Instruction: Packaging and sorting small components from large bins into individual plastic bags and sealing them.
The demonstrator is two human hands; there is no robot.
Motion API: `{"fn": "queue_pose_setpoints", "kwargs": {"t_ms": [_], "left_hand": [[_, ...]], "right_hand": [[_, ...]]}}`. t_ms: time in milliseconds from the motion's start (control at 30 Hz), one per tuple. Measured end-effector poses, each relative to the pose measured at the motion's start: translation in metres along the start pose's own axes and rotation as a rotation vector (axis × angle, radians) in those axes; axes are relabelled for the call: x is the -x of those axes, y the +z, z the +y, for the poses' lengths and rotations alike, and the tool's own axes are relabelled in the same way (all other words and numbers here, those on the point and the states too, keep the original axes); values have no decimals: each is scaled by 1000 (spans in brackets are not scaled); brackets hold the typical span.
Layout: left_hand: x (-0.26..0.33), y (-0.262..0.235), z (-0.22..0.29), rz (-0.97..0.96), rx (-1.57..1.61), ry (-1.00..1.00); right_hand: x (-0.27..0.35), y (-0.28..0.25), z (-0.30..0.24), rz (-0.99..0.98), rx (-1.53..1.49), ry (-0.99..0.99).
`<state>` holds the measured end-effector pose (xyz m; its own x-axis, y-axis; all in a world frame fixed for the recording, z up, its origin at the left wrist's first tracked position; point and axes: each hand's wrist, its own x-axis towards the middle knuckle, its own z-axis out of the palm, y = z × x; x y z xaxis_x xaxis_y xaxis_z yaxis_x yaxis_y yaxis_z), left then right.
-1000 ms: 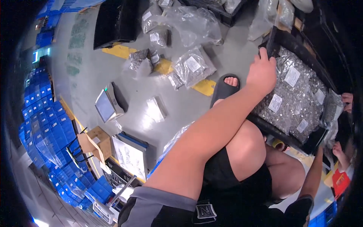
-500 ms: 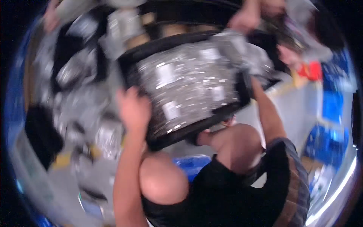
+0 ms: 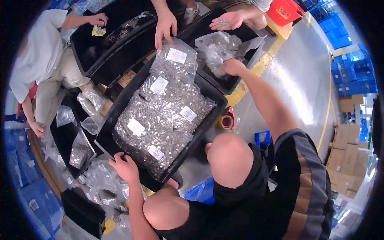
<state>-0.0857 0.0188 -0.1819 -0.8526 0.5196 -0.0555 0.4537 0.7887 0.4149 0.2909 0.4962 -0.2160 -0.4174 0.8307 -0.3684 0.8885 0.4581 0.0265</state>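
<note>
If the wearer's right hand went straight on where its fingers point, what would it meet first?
Probably the clear plastic bag in the black bin: the right hand appears right at it, though depth is hard to judge.

Black crate (image 3: 198,139), silvery parts (image 3: 154,110), white labels (image 3: 136,127), red tub (image 3: 282,14)
</note>
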Motion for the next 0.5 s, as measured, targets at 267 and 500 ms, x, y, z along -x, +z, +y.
{"fn": "queue_pose_setpoints", "kwargs": {"t_ms": [267, 500], "left_hand": [[-5, -9, -8, 52, -52, 70], [-14, -14, -31, -92, -55, 84]], "right_hand": [[57, -61, 3, 176, -431, -309], [139, -125, -37, 296, -860, -397]]}}
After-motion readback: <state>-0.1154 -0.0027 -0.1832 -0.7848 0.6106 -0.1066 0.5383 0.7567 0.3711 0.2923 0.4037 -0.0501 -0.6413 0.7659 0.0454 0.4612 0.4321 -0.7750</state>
